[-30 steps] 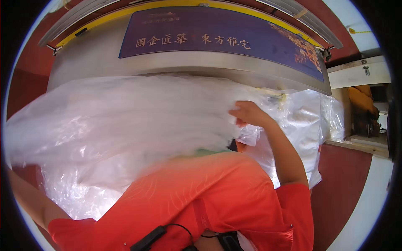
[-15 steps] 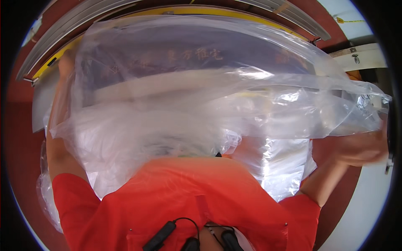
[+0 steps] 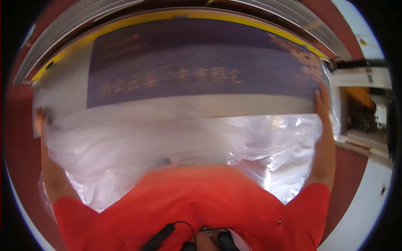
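A wide panel (image 3: 167, 50) lies before me, dark purple-grey with gold characters and a floral pattern at its right end. A pale band (image 3: 259, 104) runs along its near side. Clear plastic film (image 3: 272, 138) is bunched between the panel and my chest, its left part blurred by motion. At the panel's near left corner, my left hand (image 3: 40, 120) is closed at the edge of the film; its fingers are smeared. My right hand (image 3: 323, 102) rests at the panel's right edge, fingers stretched out, with film beside it.
Beyond the panel runs a yellow strip (image 3: 201, 13), with silvery metal rails (image 3: 50, 54) behind it. To the right stands an open pale frame or box (image 3: 364, 75) with an orange thing (image 3: 361, 98) inside. Reddish-brown floor (image 3: 351, 167) shows at both sides.
The film that covered the panel has come down toward my body, baring the surface. My left hand has moved nearer to me. My right hand has moved left and forward to the panel's edge.
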